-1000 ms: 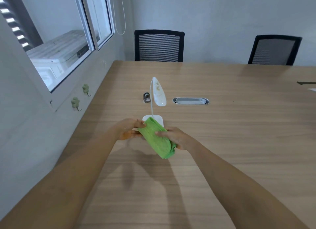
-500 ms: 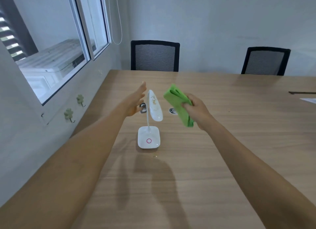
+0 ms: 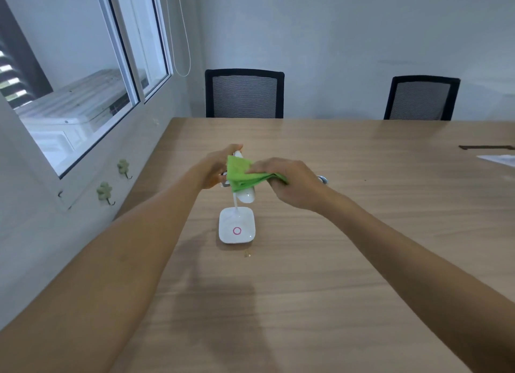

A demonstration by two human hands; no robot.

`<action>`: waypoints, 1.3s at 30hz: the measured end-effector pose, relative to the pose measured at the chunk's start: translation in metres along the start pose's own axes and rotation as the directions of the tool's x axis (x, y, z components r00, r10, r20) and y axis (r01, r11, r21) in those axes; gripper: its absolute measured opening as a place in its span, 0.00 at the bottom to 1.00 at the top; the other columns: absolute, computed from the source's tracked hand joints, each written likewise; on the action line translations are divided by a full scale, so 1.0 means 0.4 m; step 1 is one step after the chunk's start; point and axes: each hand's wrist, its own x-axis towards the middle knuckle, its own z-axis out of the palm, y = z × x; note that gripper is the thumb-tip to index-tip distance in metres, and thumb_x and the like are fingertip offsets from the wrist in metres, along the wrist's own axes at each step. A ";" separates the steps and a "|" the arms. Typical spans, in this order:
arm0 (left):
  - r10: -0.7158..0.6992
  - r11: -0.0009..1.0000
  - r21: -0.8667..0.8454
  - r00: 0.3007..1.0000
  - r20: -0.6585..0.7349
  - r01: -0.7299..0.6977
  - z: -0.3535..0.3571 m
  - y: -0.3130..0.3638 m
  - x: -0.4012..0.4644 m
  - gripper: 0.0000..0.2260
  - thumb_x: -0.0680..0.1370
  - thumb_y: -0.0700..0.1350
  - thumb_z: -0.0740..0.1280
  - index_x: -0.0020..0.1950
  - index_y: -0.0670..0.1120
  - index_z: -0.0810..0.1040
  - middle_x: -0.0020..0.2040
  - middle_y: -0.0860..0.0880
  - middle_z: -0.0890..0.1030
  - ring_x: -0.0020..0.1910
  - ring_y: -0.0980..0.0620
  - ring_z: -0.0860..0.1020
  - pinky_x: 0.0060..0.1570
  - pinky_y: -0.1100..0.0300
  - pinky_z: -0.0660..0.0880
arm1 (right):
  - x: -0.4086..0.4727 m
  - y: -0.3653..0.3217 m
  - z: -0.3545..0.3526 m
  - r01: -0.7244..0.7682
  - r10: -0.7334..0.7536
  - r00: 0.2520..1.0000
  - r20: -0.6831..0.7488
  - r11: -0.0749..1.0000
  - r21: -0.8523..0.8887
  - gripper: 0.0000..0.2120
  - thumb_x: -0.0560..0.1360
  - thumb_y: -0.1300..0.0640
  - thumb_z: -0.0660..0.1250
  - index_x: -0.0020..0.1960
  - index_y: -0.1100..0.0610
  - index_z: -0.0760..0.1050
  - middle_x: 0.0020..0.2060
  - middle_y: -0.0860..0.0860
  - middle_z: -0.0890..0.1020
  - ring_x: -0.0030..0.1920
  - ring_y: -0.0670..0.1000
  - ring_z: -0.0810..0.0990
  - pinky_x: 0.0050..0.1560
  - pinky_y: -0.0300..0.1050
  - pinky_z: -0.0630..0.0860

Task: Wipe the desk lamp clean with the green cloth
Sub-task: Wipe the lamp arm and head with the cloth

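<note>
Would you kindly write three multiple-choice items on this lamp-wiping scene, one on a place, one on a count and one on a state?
1. Where does the cloth lie?
A. over the lamp head
B. on the lamp base
C. flat on the table

2. How many chairs stand behind the table?
A. one
B. two
C. four

3. What is the left hand doing?
A. resting on the table
B. holding the lamp head from behind
C. pressing the base

Answers:
1 A, since the right hand presses it over the lamp head.
2 B, one chair and another.
3 B, its fingers wrap the head's far side, above the base on the table.
</note>
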 end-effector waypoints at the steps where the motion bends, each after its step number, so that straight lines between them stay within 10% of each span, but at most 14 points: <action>1: 0.002 1.000 0.001 1.000 -0.030 -0.002 0.003 -0.002 0.002 0.20 0.71 0.59 0.67 0.56 0.47 0.77 0.52 0.49 0.76 0.51 0.50 0.75 0.45 0.58 0.74 | -0.022 -0.002 -0.004 0.058 -0.058 0.998 0.005 0.998 -0.023 0.22 0.70 0.74 0.58 0.57 0.58 0.80 0.56 0.56 0.83 0.57 0.54 0.80 0.60 0.39 0.73; 12: 0.034 0.999 -0.038 0.999 -0.007 -0.035 0.006 0.002 -0.013 0.03 0.76 0.47 0.65 0.44 0.50 0.76 0.49 0.50 0.74 0.50 0.51 0.70 0.47 0.58 0.69 | -0.038 -0.005 -0.050 0.122 -0.128 0.968 -0.216 0.992 -0.040 0.22 0.68 0.74 0.57 0.55 0.62 0.80 0.56 0.58 0.82 0.58 0.47 0.78 0.61 0.25 0.68; 15: 0.051 0.999 -0.017 0.999 0.007 -0.051 -0.002 -0.004 -0.006 0.08 0.79 0.39 0.58 0.47 0.49 0.75 0.46 0.50 0.75 0.48 0.52 0.74 0.54 0.59 0.70 | 0.018 -0.007 -0.022 0.081 -0.097 0.976 -0.195 0.993 -0.088 0.23 0.67 0.73 0.57 0.56 0.60 0.80 0.57 0.57 0.83 0.59 0.52 0.80 0.62 0.35 0.72; 19: 0.052 0.999 -0.008 0.997 0.051 -0.051 0.003 0.007 -0.014 0.10 0.78 0.50 0.62 0.52 0.46 0.77 0.43 0.48 0.76 0.40 0.52 0.75 0.44 0.58 0.73 | 0.032 -0.024 0.025 0.124 -0.135 0.988 -0.073 0.982 -0.140 0.23 0.67 0.70 0.55 0.54 0.60 0.82 0.55 0.58 0.84 0.56 0.57 0.82 0.57 0.54 0.79; 28: 0.025 0.996 0.087 1.000 -0.010 -0.024 -0.003 0.019 -0.005 0.12 0.72 0.56 0.68 0.49 0.49 0.77 0.44 0.51 0.76 0.44 0.54 0.75 0.52 0.59 0.72 | -0.149 -0.034 0.028 0.450 -0.461 0.887 0.030 0.847 -0.282 0.19 0.72 0.70 0.59 0.56 0.57 0.81 0.60 0.54 0.81 0.65 0.55 0.75 0.61 0.51 0.74; 34: -0.008 1.000 -0.002 0.995 0.104 0.008 -0.034 0.017 -0.020 0.04 0.76 0.46 0.64 0.45 0.48 0.77 0.43 0.48 0.77 0.40 0.53 0.76 0.38 0.61 0.75 | 0.035 -0.021 0.006 0.216 -0.264 0.954 -0.145 0.935 -0.283 0.23 0.68 0.68 0.52 0.55 0.61 0.80 0.55 0.58 0.83 0.57 0.59 0.81 0.54 0.55 0.79; 39: -0.008 1.000 -0.026 0.994 0.107 0.011 -0.027 0.004 -0.019 0.09 0.79 0.49 0.61 0.40 0.50 0.75 0.39 0.51 0.77 0.38 0.54 0.74 0.41 0.62 0.71 | 0.094 -0.010 0.020 0.115 -0.119 0.993 0.003 0.955 -0.272 0.29 0.64 0.59 0.46 0.55 0.58 0.80 0.54 0.56 0.83 0.55 0.59 0.81 0.50 0.56 0.79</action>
